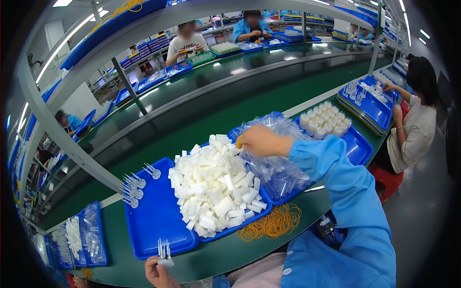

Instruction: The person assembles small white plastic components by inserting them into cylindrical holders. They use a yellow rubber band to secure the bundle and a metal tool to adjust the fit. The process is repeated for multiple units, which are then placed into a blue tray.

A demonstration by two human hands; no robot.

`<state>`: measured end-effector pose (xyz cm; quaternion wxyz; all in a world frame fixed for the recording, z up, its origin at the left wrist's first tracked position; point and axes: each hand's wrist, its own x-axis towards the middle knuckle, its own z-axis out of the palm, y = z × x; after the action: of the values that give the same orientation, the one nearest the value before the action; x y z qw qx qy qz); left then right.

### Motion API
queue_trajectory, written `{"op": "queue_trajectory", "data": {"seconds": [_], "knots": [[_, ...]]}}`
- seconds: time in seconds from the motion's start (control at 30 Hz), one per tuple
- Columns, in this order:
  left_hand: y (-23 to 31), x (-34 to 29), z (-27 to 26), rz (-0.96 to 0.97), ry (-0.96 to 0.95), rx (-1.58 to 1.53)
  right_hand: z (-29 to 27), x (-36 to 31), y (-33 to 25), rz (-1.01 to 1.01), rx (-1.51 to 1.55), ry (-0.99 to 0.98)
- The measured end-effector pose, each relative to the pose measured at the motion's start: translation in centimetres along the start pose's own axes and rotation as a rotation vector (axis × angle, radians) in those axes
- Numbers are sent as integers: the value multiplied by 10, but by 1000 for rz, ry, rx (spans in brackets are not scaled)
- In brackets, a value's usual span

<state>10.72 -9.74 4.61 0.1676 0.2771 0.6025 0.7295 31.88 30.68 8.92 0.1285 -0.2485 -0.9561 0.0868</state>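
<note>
My left hand (160, 272), fingers closed, pinches a clear round plastic piece with several upright prongs (165, 259) at the near edge of a blue tray (156, 230). Similar pronged pieces (133, 189) stand at that tray's far left. My right hand (263, 140) is reached out over the border between a heap of white foam blocks (211, 185) and a tray of clear plastic parts (283, 168). Its fingers are curled together, with a yellow-orange patch at the fingertips. Whatever they may hold is hidden.
Yellow rubber bands (271, 222) lie loose on the green bench near me. White capped parts (324, 121) fill a tray at the right; stacked blue trays (370, 108) stand beyond, beside a seated co-worker (413, 120). A grey metal post (72, 129) slants at left. More trays (93, 235) sit lower left.
</note>
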Motion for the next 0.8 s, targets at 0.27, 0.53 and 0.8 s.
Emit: {"op": "queue_trajectory", "data": {"seconds": [0.27, 0.53, 0.8], "knots": [[-4, 12, 3, -16, -40, 5, -47, -20, 32, 55, -104, -183], [-9, 21, -3, -18, -13, -22, -48, 16, 7, 174, -113, -173], [-6, 22, -3, -13, -47, 2, 19, 58, 4, 0, -208, -337]]}}
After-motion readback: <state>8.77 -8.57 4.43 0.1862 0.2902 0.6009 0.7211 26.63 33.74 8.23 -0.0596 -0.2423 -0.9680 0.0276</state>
